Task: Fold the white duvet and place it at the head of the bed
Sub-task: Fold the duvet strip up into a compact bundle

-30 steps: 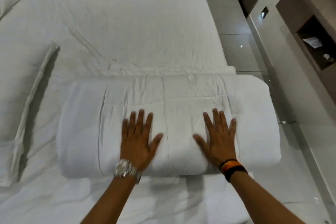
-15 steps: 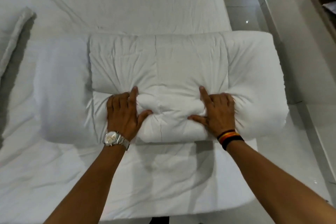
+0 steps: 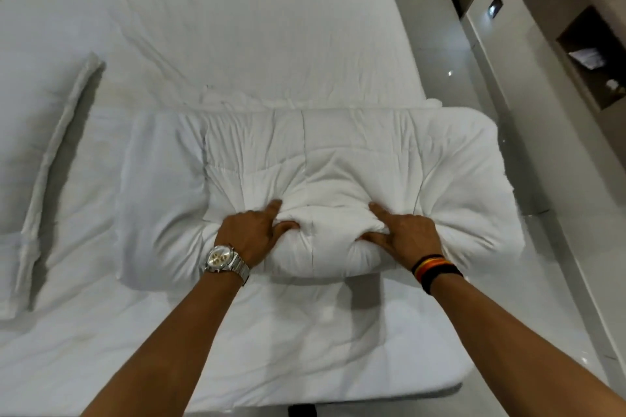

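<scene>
Both arms reach forward, and the left hand (image 3: 252,236) and the right hand (image 3: 404,237) each clench a bunch of the folded white quilted duvet (image 3: 338,162) at its near edge, index fingers pointing ahead. The duvet lies across the white-sheeted bed (image 3: 237,27), beside the flat white pillow (image 3: 30,132). A second ago both palms were pressing flat on it; now the fingers are curled into the cloth.
</scene>
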### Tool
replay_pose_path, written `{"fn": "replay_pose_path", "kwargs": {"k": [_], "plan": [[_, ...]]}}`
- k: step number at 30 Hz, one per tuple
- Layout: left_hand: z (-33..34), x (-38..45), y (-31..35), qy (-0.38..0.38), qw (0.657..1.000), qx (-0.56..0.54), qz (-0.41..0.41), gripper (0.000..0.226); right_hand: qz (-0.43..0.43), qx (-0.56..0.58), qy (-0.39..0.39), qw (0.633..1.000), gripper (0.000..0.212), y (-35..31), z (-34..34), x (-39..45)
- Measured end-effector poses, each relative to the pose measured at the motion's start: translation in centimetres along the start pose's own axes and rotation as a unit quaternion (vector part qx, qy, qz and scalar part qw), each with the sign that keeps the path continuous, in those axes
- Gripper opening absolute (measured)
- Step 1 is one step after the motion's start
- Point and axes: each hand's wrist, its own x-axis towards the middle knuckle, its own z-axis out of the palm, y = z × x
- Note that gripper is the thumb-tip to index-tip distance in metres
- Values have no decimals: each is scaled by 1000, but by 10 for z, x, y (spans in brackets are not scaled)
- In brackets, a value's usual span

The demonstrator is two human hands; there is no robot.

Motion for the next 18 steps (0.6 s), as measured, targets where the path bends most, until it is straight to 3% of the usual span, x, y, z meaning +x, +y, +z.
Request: {"fn": "replay_pose_path", "kwargs": {"k": [5, 8, 13, 18], "plan": [[-35, -61, 21, -28, 998, -51, -30, 92, 10, 51, -28, 998, 111, -15, -27, -62], [-63, -106, 37, -67, 995, -57, -44, 68, 7, 97, -38, 995, 98, -24, -48, -113], [-91, -194, 68, -190, 978, -74, -37, 84, 14, 205, -110, 972, 89, -27, -66, -222], [-130, -202, 75, -214, 968, -123, -35, 73, 29, 236, -101, 966, 102, -22, -96, -240]]}}
